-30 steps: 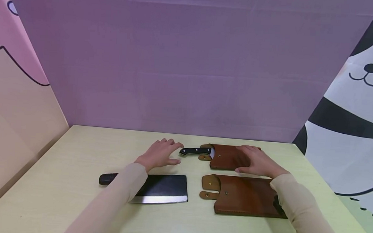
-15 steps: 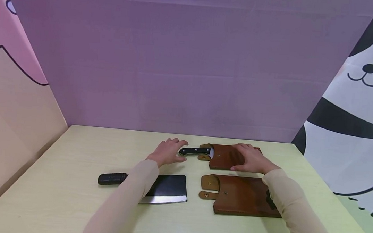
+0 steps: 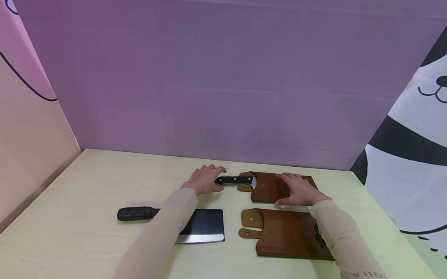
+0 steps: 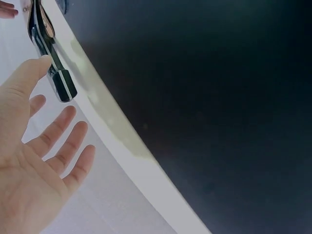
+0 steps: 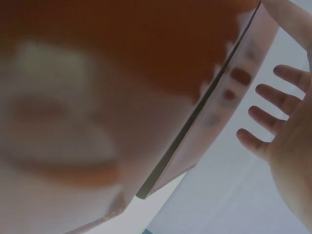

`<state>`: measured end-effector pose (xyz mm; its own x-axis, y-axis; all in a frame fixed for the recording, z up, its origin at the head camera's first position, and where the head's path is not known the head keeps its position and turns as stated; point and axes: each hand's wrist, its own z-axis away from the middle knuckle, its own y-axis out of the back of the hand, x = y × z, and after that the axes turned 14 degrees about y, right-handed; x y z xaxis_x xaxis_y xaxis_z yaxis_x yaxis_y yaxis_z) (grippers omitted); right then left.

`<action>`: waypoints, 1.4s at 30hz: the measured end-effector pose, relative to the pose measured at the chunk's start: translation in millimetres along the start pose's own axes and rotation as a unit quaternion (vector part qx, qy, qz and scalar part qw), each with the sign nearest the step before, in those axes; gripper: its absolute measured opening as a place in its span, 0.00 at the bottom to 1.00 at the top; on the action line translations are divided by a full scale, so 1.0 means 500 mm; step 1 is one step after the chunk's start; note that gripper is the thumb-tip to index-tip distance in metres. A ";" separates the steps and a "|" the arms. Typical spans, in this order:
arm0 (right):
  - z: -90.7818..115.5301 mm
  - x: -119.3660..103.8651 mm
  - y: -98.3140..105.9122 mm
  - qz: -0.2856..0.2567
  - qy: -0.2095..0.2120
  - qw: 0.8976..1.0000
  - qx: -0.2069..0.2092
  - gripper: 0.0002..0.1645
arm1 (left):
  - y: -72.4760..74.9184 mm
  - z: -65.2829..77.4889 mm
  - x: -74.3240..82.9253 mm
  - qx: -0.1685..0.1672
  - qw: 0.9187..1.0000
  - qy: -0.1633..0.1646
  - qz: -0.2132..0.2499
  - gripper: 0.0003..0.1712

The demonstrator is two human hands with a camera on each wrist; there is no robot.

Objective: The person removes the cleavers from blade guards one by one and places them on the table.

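A knife with a black riveted handle (image 3: 233,180) lies at the back, its blade mostly hidden inside a brown leather sheath (image 3: 267,188). My left hand (image 3: 204,180) is at the handle's butt end, thumb and fingers spread to either side. In the left wrist view, the handle (image 4: 63,84) points at the gap between thumb and fingers. Above the right part of that sheath is my right hand (image 3: 298,191), fingers apart. The right wrist view has these straight fingers (image 5: 278,100) just beyond the sheath's edge.
A cleaver (image 3: 206,222) with a black handle (image 3: 135,214) lies at front left, partly under my left sleeve. A larger brown leather sheath (image 3: 286,238) with snap straps lies at front right, under my right forearm. A purple backdrop (image 3: 225,94) rises behind the table.
My left hand has moved right, up to the end of the knife handle. My right hand has shifted slightly left over the back sheath. Knives and sheaths have stayed put.
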<state>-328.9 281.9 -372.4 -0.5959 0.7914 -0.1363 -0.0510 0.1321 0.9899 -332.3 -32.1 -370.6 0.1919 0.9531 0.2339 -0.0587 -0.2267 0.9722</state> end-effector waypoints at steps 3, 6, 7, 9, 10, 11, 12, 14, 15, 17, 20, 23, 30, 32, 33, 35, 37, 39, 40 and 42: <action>-0.003 0.002 -0.001 -0.002 -0.003 1.000 -0.001 0.59 | 0.002 0.000 0.004 -0.004 1.000 0.005 0.000 0.32; -0.006 0.004 -0.002 -0.001 0.001 1.000 -0.002 0.61 | 0.003 0.000 0.007 -0.011 1.000 0.011 0.003 0.31; -0.008 0.004 -0.003 0.000 0.002 1.000 -0.004 0.61 | 0.002 -0.001 0.007 -0.013 1.000 0.013 0.004 0.30; -0.011 0.004 -0.004 -0.002 0.003 1.000 -0.008 0.61 | 0.001 -0.002 0.007 -0.021 1.000 0.016 0.008 0.30; -0.011 0.004 -0.004 -0.003 0.004 1.000 -0.011 0.61 | -0.001 -0.003 0.007 -0.024 1.000 0.017 0.010 0.30; -0.013 0.004 -0.005 -0.004 0.003 1.000 -0.014 0.61 | -0.003 -0.004 0.007 -0.027 0.999 0.018 0.011 0.29; -0.014 0.004 -0.005 -0.005 0.001 1.000 -0.017 0.61 | -0.005 -0.005 0.006 -0.029 0.999 0.019 0.012 0.29; -0.016 0.003 -0.006 -0.010 0.000 1.000 -0.022 0.61 | -0.010 -0.008 0.006 -0.035 0.999 0.023 0.012 0.28; -0.017 0.002 -0.006 -0.011 -0.001 1.000 -0.024 0.61 | -0.013 -0.010 0.005 -0.036 0.999 0.025 0.011 0.28; -0.019 0.002 -0.006 -0.014 -0.003 1.000 -0.027 0.61 | -0.017 -0.013 0.005 -0.035 0.999 0.029 0.007 0.28; -0.021 0.003 -0.004 -0.019 -0.007 0.999 -0.029 0.62 | -0.021 -0.018 0.006 -0.034 0.999 0.032 0.005 0.27; -0.025 0.007 -0.004 -0.021 -0.009 0.999 -0.032 0.62 | -0.022 -0.021 0.009 -0.033 0.999 0.033 0.005 0.27; -0.032 0.016 -0.003 -0.036 -0.016 0.998 -0.043 0.65 | -0.031 -0.031 0.019 -0.028 0.999 0.036 0.017 0.25; -0.033 0.018 -0.003 -0.039 -0.017 0.998 -0.048 0.65 | -0.033 -0.033 0.021 -0.031 0.999 0.038 0.015 0.25; -0.033 0.019 -0.002 -0.041 -0.017 0.998 -0.050 0.66 | -0.032 -0.033 0.022 -0.031 0.999 0.039 0.015 0.25; -0.034 0.021 -0.001 -0.043 -0.019 0.997 -0.055 0.66 | -0.029 -0.032 0.026 -0.032 0.999 0.039 0.014 0.25; -0.035 0.024 -0.001 -0.045 -0.019 0.997 -0.061 0.67 | -0.025 -0.030 0.030 -0.034 0.999 0.037 0.013 0.25; -0.037 0.026 -0.001 -0.045 -0.020 0.997 -0.066 0.68 | -0.021 -0.029 0.032 -0.032 0.999 0.033 0.014 0.24; -0.037 0.027 -0.001 -0.046 -0.020 0.996 -0.070 0.69 | -0.021 -0.029 0.033 -0.031 0.999 0.031 0.016 0.24; -0.039 0.029 0.000 -0.048 -0.019 0.996 -0.076 0.70 | -0.022 -0.030 0.034 -0.030 0.999 0.028 0.017 0.23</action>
<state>-353.2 281.9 -373.8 -0.5520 0.8017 -0.2292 -0.2295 0.1182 0.9661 -343.2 -10.4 -377.3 0.1332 0.9553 0.2640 -0.1233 -0.2484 0.9608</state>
